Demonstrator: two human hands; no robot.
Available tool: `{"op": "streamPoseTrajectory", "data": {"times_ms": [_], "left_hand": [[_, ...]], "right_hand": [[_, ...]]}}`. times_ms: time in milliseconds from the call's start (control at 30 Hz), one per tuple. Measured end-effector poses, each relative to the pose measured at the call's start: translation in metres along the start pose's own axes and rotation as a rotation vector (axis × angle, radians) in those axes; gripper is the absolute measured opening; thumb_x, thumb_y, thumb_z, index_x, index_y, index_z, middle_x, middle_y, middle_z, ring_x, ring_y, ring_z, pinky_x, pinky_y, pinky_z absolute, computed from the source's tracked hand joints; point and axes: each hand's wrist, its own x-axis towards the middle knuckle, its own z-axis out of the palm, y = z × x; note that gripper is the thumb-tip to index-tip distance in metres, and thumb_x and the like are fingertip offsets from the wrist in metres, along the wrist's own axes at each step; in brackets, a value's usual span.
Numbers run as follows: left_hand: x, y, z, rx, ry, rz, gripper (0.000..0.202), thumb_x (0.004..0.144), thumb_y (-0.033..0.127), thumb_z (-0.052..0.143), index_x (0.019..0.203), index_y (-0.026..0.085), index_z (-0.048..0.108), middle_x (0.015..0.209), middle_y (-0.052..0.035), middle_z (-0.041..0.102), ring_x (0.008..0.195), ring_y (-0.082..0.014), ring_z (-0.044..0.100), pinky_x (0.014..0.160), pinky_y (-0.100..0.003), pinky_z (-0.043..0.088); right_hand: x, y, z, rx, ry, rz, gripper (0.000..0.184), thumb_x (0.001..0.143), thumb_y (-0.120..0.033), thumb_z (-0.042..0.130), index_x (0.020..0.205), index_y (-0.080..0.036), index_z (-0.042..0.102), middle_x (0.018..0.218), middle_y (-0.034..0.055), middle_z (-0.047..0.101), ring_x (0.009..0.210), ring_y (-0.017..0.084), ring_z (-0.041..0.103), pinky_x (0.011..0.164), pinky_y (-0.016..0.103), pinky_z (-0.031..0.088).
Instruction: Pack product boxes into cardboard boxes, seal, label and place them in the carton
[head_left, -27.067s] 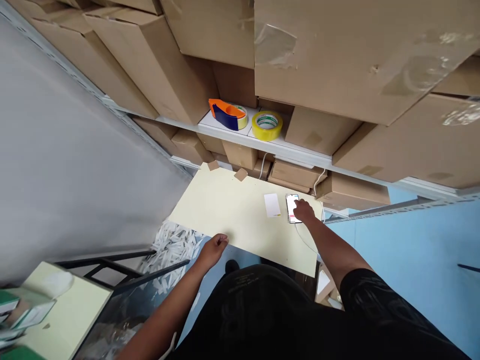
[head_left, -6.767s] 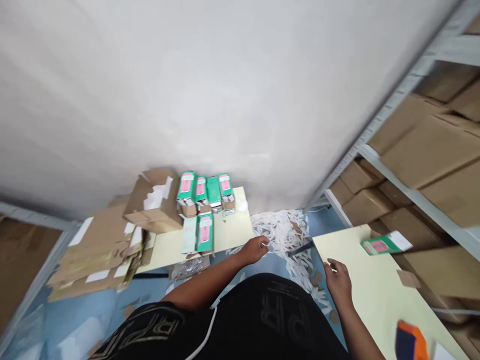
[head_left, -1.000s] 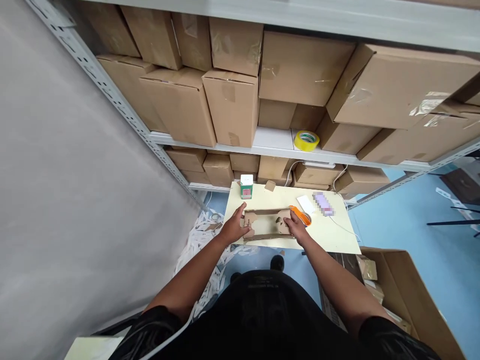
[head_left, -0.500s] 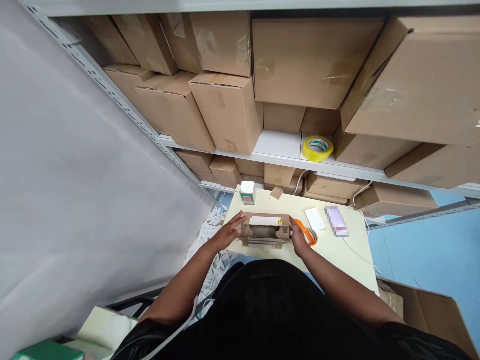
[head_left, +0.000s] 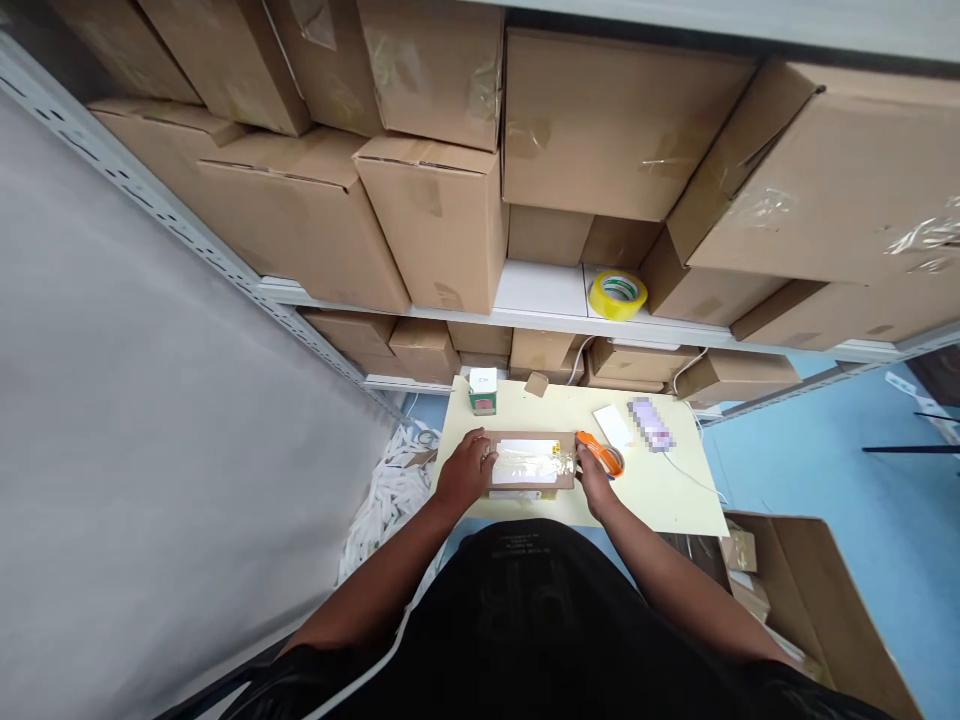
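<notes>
A small cardboard box (head_left: 531, 438) sits near the front of the cream table, with a white label (head_left: 517, 462) and glossy clear tape across its top. My left hand (head_left: 466, 468) grips the box's left end, thumb over the top edge. At the right end, my right hand (head_left: 592, 478) presses its fingers against the side; some fingertips are hidden. Just beyond that hand lies an orange tape dispenser (head_left: 604, 455).
The table (head_left: 540, 410) also bears a green-and-white small box (head_left: 483, 392), a cardboard scrap (head_left: 536, 384), a white card (head_left: 612, 425) and a blurred phone (head_left: 651, 424) with a cable. Shelves of cartons (head_left: 431, 220) stand behind. Yellow tape (head_left: 618, 295) rests on a shelf. A large open carton (head_left: 817, 590) stands right.
The box's top flap has come down over the dark opening, so the label now faces up. Both hands stay at its ends. The camera view has shifted.
</notes>
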Motion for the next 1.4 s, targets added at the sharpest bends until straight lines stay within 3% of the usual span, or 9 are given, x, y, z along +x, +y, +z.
{"op": "streamPoseTrajectory", "data": {"times_ms": [167, 300, 467, 700, 867, 1033, 1133, 1267, 1400], "left_hand": [[-0.001, -0.007, 0.006, 0.041, 0.017, 0.03, 0.024, 0.101, 0.032, 0.051, 0.117, 0.022, 0.066, 0.148, -0.0111, 0.057, 0.132, -0.0282, 0.059, 0.108, -0.042, 0.051], [0.0, -0.007, 0.01, 0.084, 0.018, 0.047, 0.025, 0.1, 0.029, 0.05, 0.115, 0.021, 0.068, 0.148, -0.0152, 0.057, 0.133, -0.0329, 0.056, 0.109, -0.048, 0.048], [0.002, -0.001, 0.007, 0.22, -0.038, 0.2, 0.036, 0.101, 0.019, 0.042, 0.129, 0.02, 0.065, 0.148, -0.0158, 0.057, 0.137, -0.0371, 0.049, 0.111, -0.055, 0.038], [0.002, 0.014, 0.001, 0.306, -0.144, 0.219, 0.04, 0.099, 0.015, 0.041, 0.13, 0.02, 0.066, 0.138, -0.018, 0.061, 0.116, -0.035, 0.058, 0.095, -0.05, 0.045], [0.002, 0.022, 0.008, 0.326, -0.177, 0.112, 0.036, 0.095, 0.011, 0.044, 0.12, 0.017, 0.07, 0.113, -0.0167, 0.067, 0.099, -0.0306, 0.062, 0.078, -0.04, 0.051], [-0.001, 0.026, 0.002, 0.14, -0.042, 0.005, 0.034, 0.101, 0.027, 0.044, 0.116, 0.018, 0.073, 0.114, -0.0131, 0.071, 0.104, -0.0279, 0.064, 0.09, -0.039, 0.052], [-0.004, 0.025, -0.012, -0.137, -0.03, -0.085, 0.048, 0.106, 0.041, 0.033, 0.11, 0.019, 0.076, 0.109, -0.0102, 0.074, 0.104, -0.0254, 0.067, 0.094, -0.037, 0.051], [-0.004, 0.017, -0.024, -0.553, -0.052, -0.286, 0.063, 0.105, 0.056, 0.026, 0.105, 0.018, 0.077, 0.107, -0.0066, 0.078, 0.103, -0.0244, 0.07, 0.091, -0.034, 0.053], [-0.004, 0.009, -0.017, -0.628, -0.041, -0.387, 0.05, 0.098, 0.054, 0.042, 0.094, 0.018, 0.076, 0.094, -0.0042, 0.079, 0.093, -0.0246, 0.07, 0.081, -0.033, 0.052]], "right_hand": [[0.0, 0.023, -0.04, -0.518, 0.171, -0.058, 0.056, 0.087, -0.052, 0.06, 0.135, -0.024, 0.064, 0.146, 0.0134, 0.057, 0.134, 0.035, 0.052, 0.114, 0.052, 0.041], [0.012, 0.036, -0.047, -0.915, 0.068, 0.048, 0.05, 0.088, -0.044, 0.061, 0.135, -0.025, 0.062, 0.141, 0.0161, 0.058, 0.129, 0.036, 0.053, 0.105, 0.052, 0.043], [0.026, 0.035, -0.037, -1.103, -0.039, 0.187, 0.036, 0.093, -0.04, 0.056, 0.12, -0.02, 0.068, 0.121, 0.0186, 0.068, 0.117, 0.034, 0.059, 0.094, 0.049, 0.045], [0.019, 0.017, -0.061, -0.774, 0.077, 0.191, 0.03, 0.091, -0.036, 0.047, 0.1, -0.018, 0.069, 0.098, 0.0127, 0.071, 0.088, 0.028, 0.065, 0.074, 0.038, 0.047], [-0.01, -0.048, -0.087, -0.291, 0.149, 0.067, 0.039, 0.088, -0.059, 0.055, 0.081, -0.022, 0.064, 0.071, 0.003, 0.067, 0.069, 0.023, 0.059, 0.062, 0.032, 0.043], [-0.016, -0.143, -0.056, -0.375, -0.347, -0.019, 0.05, 0.084, -0.07, 0.062, 0.075, -0.021, 0.063, 0.066, 0.0, 0.063, 0.064, 0.018, 0.057, 0.058, 0.028, 0.04], [-0.007, -0.173, -0.019, -0.508, -0.588, -0.057, 0.049, 0.084, -0.068, 0.064, 0.078, -0.02, 0.067, 0.068, -0.0001, 0.066, 0.067, 0.018, 0.06, 0.059, 0.026, 0.041], [0.004, -0.181, 0.017, -0.641, -0.675, -0.102, 0.046, 0.086, -0.066, 0.063, 0.083, -0.02, 0.072, 0.077, 0.0018, 0.072, 0.074, 0.019, 0.064, 0.062, 0.026, 0.043], [0.009, -0.181, 0.031, -0.743, -0.679, -0.156, 0.045, 0.087, -0.065, 0.062, 0.086, -0.021, 0.074, 0.081, 0.0023, 0.074, 0.077, 0.02, 0.066, 0.064, 0.025, 0.043]]}}
